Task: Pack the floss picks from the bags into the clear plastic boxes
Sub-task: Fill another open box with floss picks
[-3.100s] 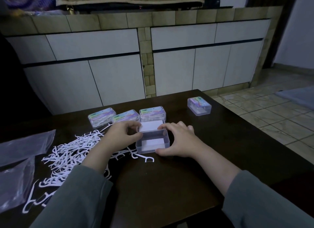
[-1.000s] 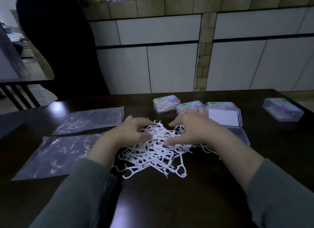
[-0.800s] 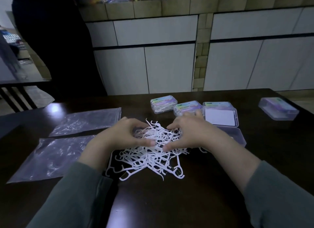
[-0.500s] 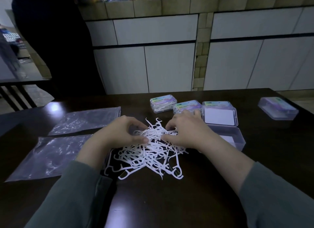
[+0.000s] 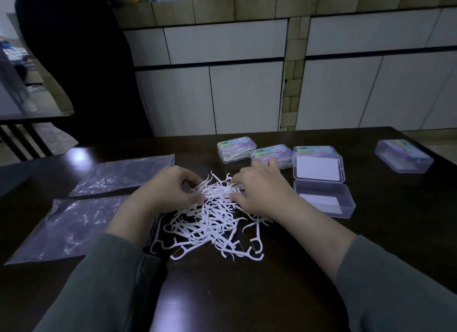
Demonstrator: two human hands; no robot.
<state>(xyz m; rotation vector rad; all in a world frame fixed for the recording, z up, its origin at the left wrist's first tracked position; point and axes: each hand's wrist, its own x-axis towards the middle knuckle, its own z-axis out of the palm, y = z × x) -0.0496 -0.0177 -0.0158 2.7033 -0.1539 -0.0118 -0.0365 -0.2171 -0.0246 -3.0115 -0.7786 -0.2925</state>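
Floss picks (image 5: 212, 218) are being gathered mid-worktop by the left hand (image 5: 170, 190) and right hand (image 5: 259, 190), fingers curled around a bunch. Four boxes (image 5: 236, 148) toward the far edge appear filled; the open box (image 5: 324, 200) is awaiting filling.

You face a dark glossy tabletop (image 5: 222, 294) in dim light. Behind it runs a row of white cabinet doors (image 5: 244, 97) under a tan tiled counter edge (image 5: 212, 9), with tiled floor (image 5: 440, 146) at far right.
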